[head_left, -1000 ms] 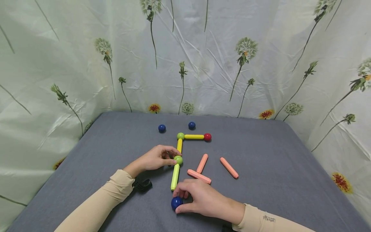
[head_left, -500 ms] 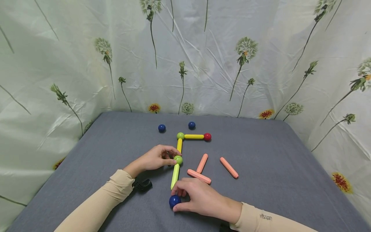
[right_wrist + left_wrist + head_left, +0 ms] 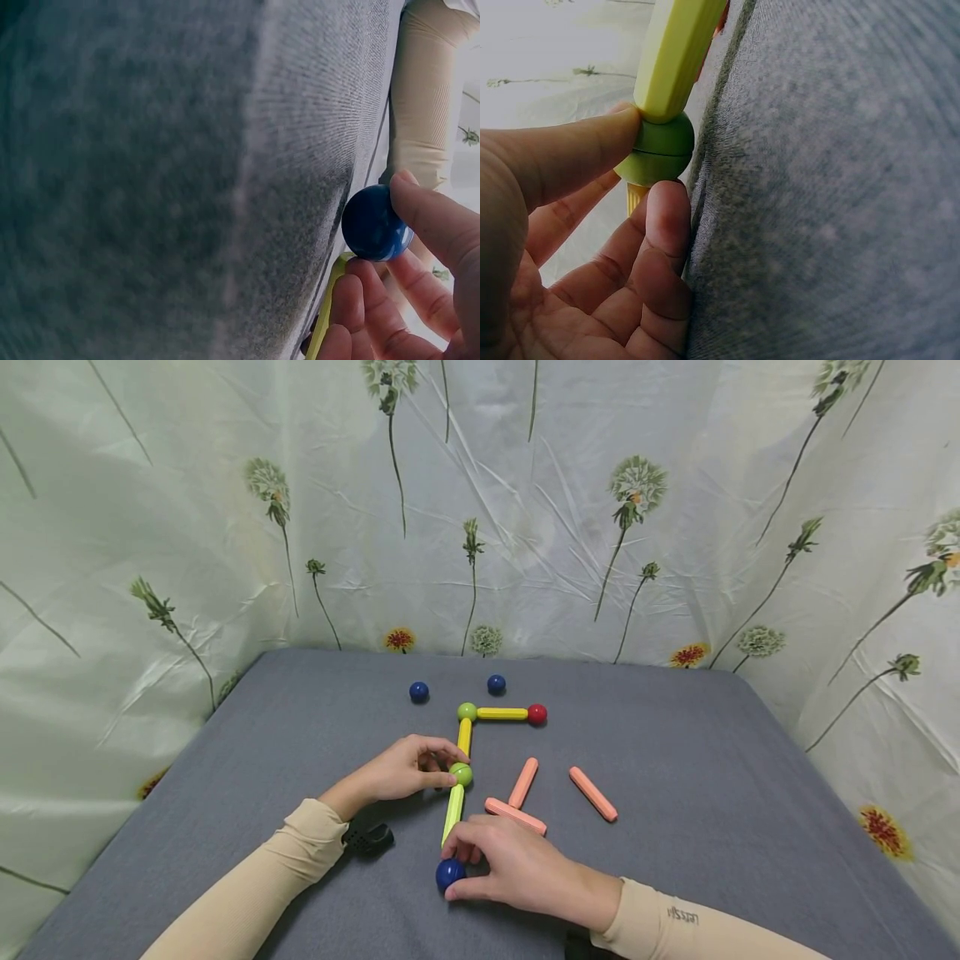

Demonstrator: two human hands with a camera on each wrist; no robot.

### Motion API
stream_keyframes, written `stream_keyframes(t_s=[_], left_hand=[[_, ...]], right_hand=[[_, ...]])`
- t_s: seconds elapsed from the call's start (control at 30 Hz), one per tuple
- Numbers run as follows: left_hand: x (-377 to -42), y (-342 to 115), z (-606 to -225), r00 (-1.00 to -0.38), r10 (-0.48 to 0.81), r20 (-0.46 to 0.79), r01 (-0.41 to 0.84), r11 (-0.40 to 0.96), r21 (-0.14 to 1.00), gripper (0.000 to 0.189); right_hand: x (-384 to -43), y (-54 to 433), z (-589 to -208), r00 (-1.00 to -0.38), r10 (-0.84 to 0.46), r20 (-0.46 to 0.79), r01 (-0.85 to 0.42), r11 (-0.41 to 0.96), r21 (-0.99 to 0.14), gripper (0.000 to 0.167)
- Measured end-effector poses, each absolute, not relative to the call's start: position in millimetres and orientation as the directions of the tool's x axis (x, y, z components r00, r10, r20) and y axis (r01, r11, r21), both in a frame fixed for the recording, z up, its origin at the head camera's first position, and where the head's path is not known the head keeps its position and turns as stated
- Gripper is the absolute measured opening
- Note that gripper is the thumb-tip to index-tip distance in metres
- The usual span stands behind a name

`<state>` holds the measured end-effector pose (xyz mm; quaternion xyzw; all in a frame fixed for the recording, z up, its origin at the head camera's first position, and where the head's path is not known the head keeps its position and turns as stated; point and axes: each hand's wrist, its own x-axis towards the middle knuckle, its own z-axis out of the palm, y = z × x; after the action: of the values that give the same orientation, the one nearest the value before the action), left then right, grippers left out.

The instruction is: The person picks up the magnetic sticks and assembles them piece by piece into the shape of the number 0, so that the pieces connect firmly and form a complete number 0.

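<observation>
My left hand [image 3: 405, 768] pinches a green ball [image 3: 462, 774] between thumb and fingers. From this ball a yellow-green rod [image 3: 453, 814] runs towards me, and a yellow rod [image 3: 466, 737] leads away to another green ball [image 3: 467, 712]. The left wrist view shows the seam around the held green ball [image 3: 660, 150], with the yellow-green rod [image 3: 676, 60] against it. My right hand [image 3: 517, 864] grips a blue ball [image 3: 450, 875] with thumb and fingertips. In the right wrist view the rod's end [image 3: 339, 274] lies right by the blue ball [image 3: 373, 223]; fingers partly hide it.
A second yellow rod [image 3: 502, 714] joins the far green ball to a red ball [image 3: 537, 714]. Two blue balls, one left [image 3: 419, 692] and one right [image 3: 497, 684], lie behind. Three pink rods, including one at the right [image 3: 593, 794], lie on the grey cloth [image 3: 712, 827].
My right hand has moved slightly away from me and to the left with the blue ball, closer to the yellow-green rod's near end. The left hand has stayed in place.
</observation>
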<state>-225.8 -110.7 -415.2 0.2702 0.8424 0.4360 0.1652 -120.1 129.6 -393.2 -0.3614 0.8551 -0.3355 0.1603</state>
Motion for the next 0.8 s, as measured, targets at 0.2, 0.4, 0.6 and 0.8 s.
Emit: stream_keyframes(t_s=[0.2,0.4,0.6,0.8], left_hand=[[-225.0,-110.8,-415.1,-0.796,0.605,-0.035,0.318,0.466,0.826,0.029],[-225.4,-110.9,-415.2,-0.793,0.609,-0.029,0.319,0.456,0.831,0.029],[-225.8,-110.7,-414.7,-0.794,0.608,-0.028,0.324,0.463,0.825,0.029],[-225.3,-110.8,-415.1,-0.791,0.611,-0.024,0.328,0.458,0.826,0.028]], right_hand=[[-122.2,129.3,-393.3,-0.684,-0.729,-0.023,-0.525,0.515,-0.678,0.028],[-124.4,128.4,-393.0,-0.686,-0.728,-0.005,-0.548,0.521,-0.654,0.028],[-126.4,127.4,-393.6,-0.691,-0.723,0.006,-0.562,0.531,-0.634,0.028],[-126.8,126.5,-393.9,-0.693,-0.721,0.006,-0.562,0.535,-0.631,0.028]])
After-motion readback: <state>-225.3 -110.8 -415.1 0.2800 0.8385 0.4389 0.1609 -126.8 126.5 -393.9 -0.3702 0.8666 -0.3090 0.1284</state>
